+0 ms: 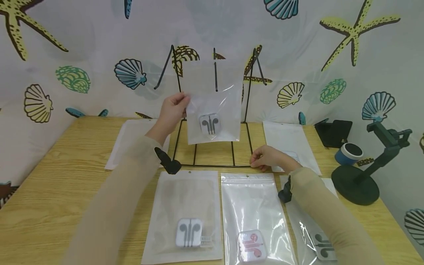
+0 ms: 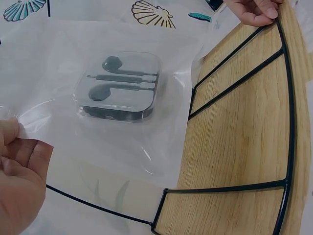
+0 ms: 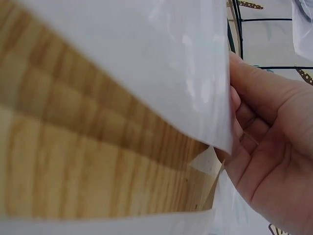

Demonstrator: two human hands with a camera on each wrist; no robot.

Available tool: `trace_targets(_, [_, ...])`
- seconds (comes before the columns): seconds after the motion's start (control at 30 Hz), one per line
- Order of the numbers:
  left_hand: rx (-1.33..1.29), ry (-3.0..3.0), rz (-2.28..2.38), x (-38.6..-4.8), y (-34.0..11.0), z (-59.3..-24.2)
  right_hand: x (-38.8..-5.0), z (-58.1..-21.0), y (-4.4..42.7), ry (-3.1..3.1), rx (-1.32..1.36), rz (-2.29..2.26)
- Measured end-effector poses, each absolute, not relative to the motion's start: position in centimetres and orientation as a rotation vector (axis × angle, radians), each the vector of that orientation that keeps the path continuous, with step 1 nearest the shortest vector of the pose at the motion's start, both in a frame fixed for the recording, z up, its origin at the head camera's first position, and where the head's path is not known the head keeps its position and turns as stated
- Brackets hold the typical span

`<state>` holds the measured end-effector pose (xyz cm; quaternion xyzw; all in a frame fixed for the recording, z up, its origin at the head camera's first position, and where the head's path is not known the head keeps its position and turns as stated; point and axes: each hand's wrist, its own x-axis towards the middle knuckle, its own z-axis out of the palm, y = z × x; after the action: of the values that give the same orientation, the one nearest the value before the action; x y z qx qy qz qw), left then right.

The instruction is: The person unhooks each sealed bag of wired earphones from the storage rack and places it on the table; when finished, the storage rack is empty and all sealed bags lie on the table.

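Note:
A clear plastic bag (image 1: 213, 136) with cased wired earphones (image 1: 210, 124) in it hangs at the wire display rack (image 1: 215, 166). My left hand (image 1: 173, 108) pinches the bag's left edge between thumb and fingers. In the left wrist view the earphone case (image 2: 120, 85) shows through the plastic, beyond the left hand (image 2: 22, 181). My right hand (image 1: 269, 157) pinches the rack's front right corner. Seen from the right wrist, the right hand (image 3: 271, 132) has curled fingers, partly hidden behind the edge of a white bag (image 3: 161, 73).
Several more bags lie around the rack, among them one with grey earphones (image 1: 188, 198) and one with pink earphones (image 1: 248, 200). A black stand (image 1: 356, 184), a blue jar (image 1: 347, 154) and a black holder (image 1: 332, 132) stand at the right. Behind hangs a shell-patterned cloth (image 1: 212, 25).

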<state>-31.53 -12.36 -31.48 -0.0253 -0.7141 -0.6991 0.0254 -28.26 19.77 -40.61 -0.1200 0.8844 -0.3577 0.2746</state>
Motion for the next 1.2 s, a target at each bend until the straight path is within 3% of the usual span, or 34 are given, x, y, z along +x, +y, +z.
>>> trace_targets(1.2, [-0.293, -2.495, -2.034, -23.3, -15.9, -29.9, -28.4, -40.7, 19.8, 2.375, -0.339, -0.956])
